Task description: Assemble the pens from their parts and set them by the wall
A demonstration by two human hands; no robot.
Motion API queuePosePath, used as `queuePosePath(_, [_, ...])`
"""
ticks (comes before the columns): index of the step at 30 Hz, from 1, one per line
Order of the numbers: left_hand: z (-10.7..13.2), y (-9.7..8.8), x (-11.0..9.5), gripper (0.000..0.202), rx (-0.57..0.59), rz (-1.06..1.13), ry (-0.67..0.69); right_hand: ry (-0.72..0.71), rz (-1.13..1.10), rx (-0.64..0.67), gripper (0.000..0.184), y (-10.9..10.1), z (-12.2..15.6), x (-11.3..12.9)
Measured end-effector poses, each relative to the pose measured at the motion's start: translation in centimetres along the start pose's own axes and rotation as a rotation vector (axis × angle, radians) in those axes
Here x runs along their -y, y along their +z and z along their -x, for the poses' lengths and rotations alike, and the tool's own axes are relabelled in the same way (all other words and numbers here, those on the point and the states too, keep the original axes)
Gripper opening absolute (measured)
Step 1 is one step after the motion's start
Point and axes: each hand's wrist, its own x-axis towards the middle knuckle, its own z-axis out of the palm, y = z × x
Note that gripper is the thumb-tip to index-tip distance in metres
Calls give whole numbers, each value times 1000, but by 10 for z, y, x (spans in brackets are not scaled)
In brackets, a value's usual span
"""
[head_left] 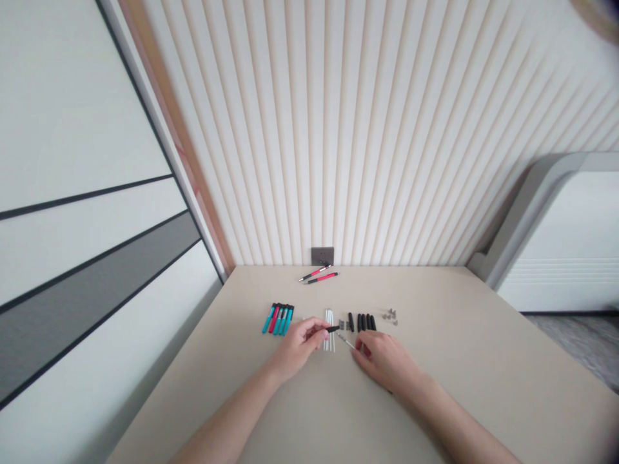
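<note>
Entry: your left hand (297, 345), fingers pinched on a black pen barrel (333, 328), and your right hand (384, 361), fingers closed on a slim silver rod (346, 341), meet over white tubes (329, 328) on the surface (435, 374), where a slip could scatter them.

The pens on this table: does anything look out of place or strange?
The two pink pens by the wall socket lie apart and slanted, unlike the neat rows of teal pens and black pen parts.
</note>
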Motion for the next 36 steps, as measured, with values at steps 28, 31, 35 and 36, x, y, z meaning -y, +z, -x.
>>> queuePosePath(28, [5, 0, -6, 22, -81, -536, 268, 259, 11, -316, 22, -10, -6, -18])
queuePosePath(31, [5, -2, -7, 22, -68, -640, 321, 404, 72, -238, 23, -9, -7, -25])
queuePosePath(35, [4, -2, -7, 23, -48, -698, 334, 443, 110, -165, 25, -7, -9, -24])
queuePosePath(36, [4, -2, -7, 24, -43, -704, 336, 446, 115, -154, 25, -7, -9, -23])
